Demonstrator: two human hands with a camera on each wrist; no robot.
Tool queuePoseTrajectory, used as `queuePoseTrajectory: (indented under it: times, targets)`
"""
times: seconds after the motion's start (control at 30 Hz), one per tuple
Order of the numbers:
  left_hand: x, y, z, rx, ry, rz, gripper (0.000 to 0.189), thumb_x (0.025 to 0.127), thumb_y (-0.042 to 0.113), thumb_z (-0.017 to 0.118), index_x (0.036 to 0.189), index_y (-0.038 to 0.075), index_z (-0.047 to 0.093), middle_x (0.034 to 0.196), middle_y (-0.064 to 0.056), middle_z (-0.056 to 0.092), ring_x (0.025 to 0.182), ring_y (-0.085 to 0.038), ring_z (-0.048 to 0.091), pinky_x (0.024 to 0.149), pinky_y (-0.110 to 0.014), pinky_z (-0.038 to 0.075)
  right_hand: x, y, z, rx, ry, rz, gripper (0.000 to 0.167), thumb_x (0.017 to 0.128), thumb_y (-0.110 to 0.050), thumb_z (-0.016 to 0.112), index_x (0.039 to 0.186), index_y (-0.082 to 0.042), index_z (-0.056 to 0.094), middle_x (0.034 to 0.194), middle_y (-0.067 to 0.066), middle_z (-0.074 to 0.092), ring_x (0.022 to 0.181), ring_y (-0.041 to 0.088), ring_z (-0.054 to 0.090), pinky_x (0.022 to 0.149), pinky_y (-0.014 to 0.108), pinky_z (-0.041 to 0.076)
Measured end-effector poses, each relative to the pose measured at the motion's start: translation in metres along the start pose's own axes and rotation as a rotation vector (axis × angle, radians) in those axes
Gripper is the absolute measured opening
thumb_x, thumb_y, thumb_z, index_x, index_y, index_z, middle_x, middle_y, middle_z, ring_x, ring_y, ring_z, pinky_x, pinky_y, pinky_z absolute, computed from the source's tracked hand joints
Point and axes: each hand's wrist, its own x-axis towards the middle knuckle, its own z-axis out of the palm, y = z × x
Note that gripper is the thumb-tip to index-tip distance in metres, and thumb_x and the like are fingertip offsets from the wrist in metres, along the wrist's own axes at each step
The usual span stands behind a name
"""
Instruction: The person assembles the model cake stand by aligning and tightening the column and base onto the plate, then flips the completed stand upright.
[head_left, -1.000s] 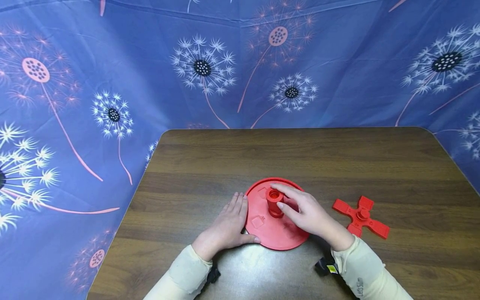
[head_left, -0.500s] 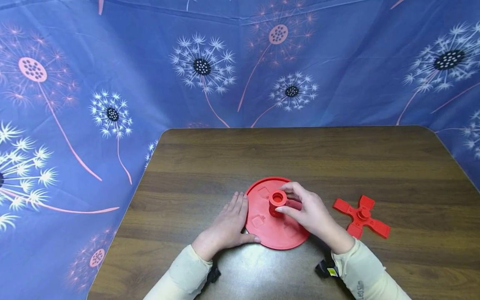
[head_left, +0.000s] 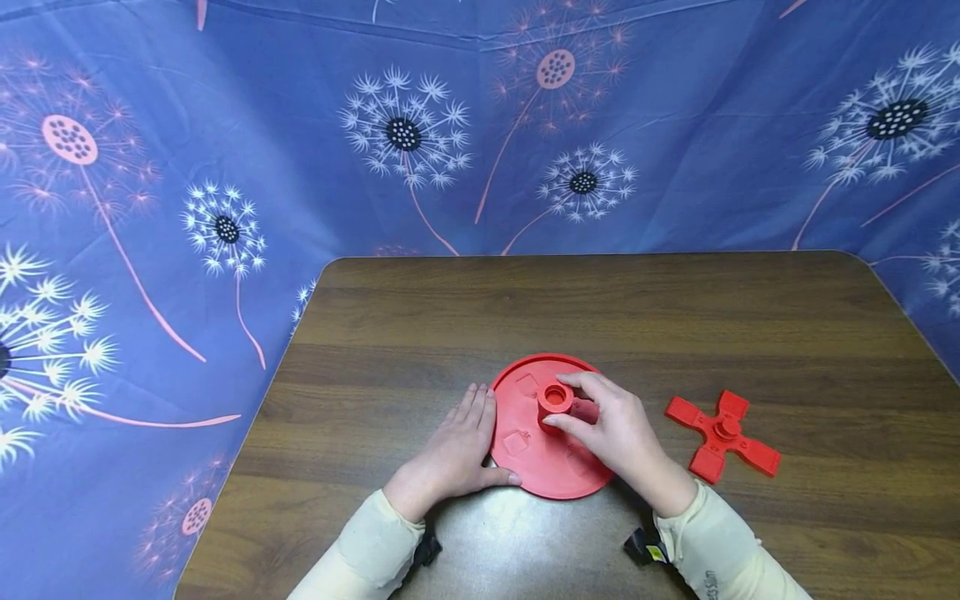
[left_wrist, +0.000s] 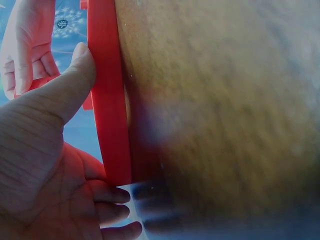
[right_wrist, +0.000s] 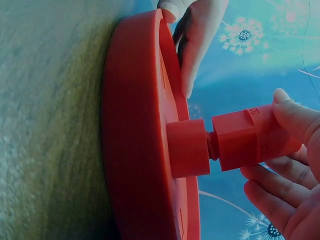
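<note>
A red round plate (head_left: 558,473) with a raised rim lies on the table, a short post (right_wrist: 189,149) rising from it. My left hand (head_left: 457,450) rests against the plate's left side, fingers straight along the rim and thumb on the near edge. With thumb and fingers, my right hand (head_left: 622,429) pinches a red hollow sleeve (right_wrist: 235,142) with numbers on its side. A bit of screw thread (right_wrist: 213,146) shows in the gap between sleeve and post, and the sleeve looks slightly tilted in the right wrist view.
To the right on the wood-grain table (head_left: 420,317) lies a red four-armed cross piece (head_left: 726,429) with a knob in its middle. A blue cloth (head_left: 300,125) with dandelion print hangs behind and at the sides.
My right hand and forearm have shifted slightly, with thumb and fingers repositioned around the sleeve. The sleeve's top sits a little further right than a second ago. My left hand has stayed put.
</note>
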Motion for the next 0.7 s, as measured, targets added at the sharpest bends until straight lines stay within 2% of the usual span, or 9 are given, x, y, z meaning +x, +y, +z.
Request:
queuePoseTrajectory:
  times: [0.13, 0.3, 0.4, 0.53, 0.7]
  targets:
    - [0.000, 0.000, -0.001, -0.019, -0.018, -0.011, 0.116, 0.079, 0.071, 0.063, 0.152, -0.007, 0.019, 0.157, -0.026, 0.019, 0.146, -0.037, 0.014, 0.113, -0.049, 0.028, 0.001, -0.001, -0.004, 0.016, -0.070, 0.040, 0.059, 0.069, -0.028, 0.089, 0.119, -0.014, 0.063, 0.110, -0.002, 0.067, 0.098, 0.014, 0.066, 0.082, 0.038, 0.053]
    - [0.001, 0.000, 0.000, -0.032, -0.025, -0.022, 0.116, 0.078, 0.070, 0.064, 0.152, -0.006, 0.018, 0.158, -0.025, 0.017, 0.147, -0.036, 0.013, 0.112, -0.050, 0.029, 0.005, 0.000, -0.010, 0.130, -0.220, 0.080, 0.059, 0.087, -0.029, 0.074, 0.139, -0.017, 0.051, 0.132, 0.001, 0.058, 0.116, 0.020, 0.060, 0.097, 0.046, 0.046]
    - [0.001, 0.000, 0.001, -0.032, -0.028, -0.027, 0.117, 0.078, 0.070, 0.064, 0.153, -0.006, 0.017, 0.158, -0.024, 0.016, 0.147, -0.035, 0.012, 0.112, -0.050, 0.030, 0.007, 0.003, -0.013, 0.219, -0.288, 0.042, 0.052, 0.094, -0.019, 0.065, 0.143, -0.013, 0.049, 0.140, 0.002, 0.053, 0.126, 0.021, 0.052, 0.104, 0.036, 0.040]
    - [0.001, 0.000, 0.001, -0.034, -0.031, -0.028, 0.116, 0.078, 0.071, 0.064, 0.153, -0.006, 0.017, 0.159, -0.024, 0.016, 0.147, -0.035, 0.011, 0.112, -0.050, 0.030, 0.009, 0.008, -0.016, 0.306, -0.356, 0.021, 0.048, 0.095, -0.010, 0.062, 0.142, -0.010, 0.051, 0.140, 0.001, 0.053, 0.129, 0.019, 0.049, 0.105, 0.027, 0.038]
    - [0.000, 0.000, 0.000, -0.042, -0.037, -0.029, 0.116, 0.079, 0.070, 0.063, 0.153, -0.006, 0.017, 0.159, -0.024, 0.015, 0.147, -0.035, 0.010, 0.112, -0.049, 0.029, 0.010, 0.009, -0.016, 0.354, -0.360, 0.101, 0.046, 0.092, -0.016, 0.069, 0.136, -0.013, 0.056, 0.129, -0.003, 0.061, 0.118, 0.014, 0.057, 0.099, 0.030, 0.046]
